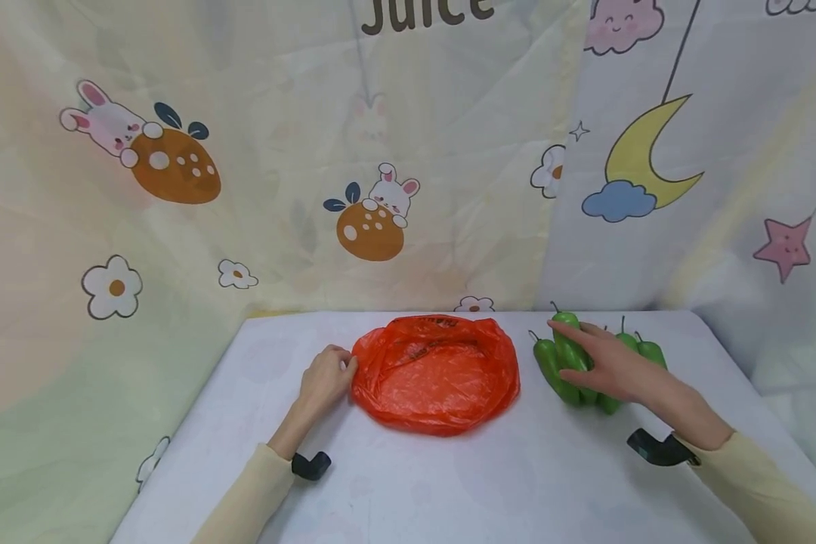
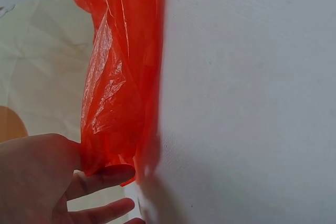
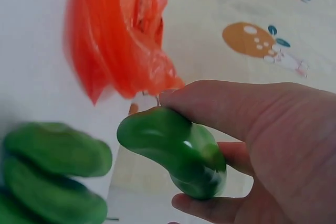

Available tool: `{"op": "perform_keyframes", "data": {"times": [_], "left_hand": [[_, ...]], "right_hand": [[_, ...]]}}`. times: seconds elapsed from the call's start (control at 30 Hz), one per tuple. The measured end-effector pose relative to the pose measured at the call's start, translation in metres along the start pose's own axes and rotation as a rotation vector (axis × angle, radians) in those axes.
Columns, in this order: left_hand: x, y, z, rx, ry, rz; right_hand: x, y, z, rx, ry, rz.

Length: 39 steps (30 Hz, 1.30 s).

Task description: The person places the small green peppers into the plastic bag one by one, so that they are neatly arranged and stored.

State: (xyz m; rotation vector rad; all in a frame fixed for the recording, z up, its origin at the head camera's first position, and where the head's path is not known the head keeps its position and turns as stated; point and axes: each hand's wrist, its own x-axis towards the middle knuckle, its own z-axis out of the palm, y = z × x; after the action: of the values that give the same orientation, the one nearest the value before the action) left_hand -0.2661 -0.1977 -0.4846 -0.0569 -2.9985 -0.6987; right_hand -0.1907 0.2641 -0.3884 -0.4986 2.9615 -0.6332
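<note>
A red plastic bag (image 1: pixel 442 378) lies with its mouth spread wide on the white table. My left hand (image 1: pixel 328 378) pinches the bag's left edge; in the left wrist view the thumb side of the hand (image 2: pixel 39 177) meets the red plastic (image 2: pixel 113 98), the other fingers apart. To the right of the bag, my right hand (image 1: pixel 615 366) has a green pepper (image 1: pixel 570 349) between thumb and fingers, above other peppers. The right wrist view shows the hand (image 3: pixel 273 140) gripping this glossy pepper (image 3: pixel 173 148), with more peppers (image 3: pixel 58 150) beside it.
Several green peppers (image 1: pixel 651 352) lie at the table's back right, partly under the right hand. A patterned cloth (image 1: pixel 449 189) hangs behind the table (image 1: pixel 435 491). Black bands with attached pieces (image 1: pixel 659 447) are on both wrists.
</note>
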Motion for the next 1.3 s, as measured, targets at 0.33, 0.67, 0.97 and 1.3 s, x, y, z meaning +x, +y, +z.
{"op": "perform_keyframes", "data": {"times": [0.33,0.67,0.97,1.3], "left_hand": [[-0.001,0.001,0.0,0.026,0.024,0.033],[-0.001,0.003,-0.001,0.028,0.023,0.029],[-0.001,0.002,0.0,0.026,0.014,0.018],[-0.001,0.003,-0.001,0.018,0.005,0.007]], "right_hand": [[0.013,-0.033,0.013,0.036,-0.002,-0.001],[0.024,-0.062,0.029,0.073,-0.047,-0.083],[0.032,-0.076,0.042,0.083,-0.034,-0.127],[0.05,-0.084,0.06,0.165,-0.066,-0.135]]}}
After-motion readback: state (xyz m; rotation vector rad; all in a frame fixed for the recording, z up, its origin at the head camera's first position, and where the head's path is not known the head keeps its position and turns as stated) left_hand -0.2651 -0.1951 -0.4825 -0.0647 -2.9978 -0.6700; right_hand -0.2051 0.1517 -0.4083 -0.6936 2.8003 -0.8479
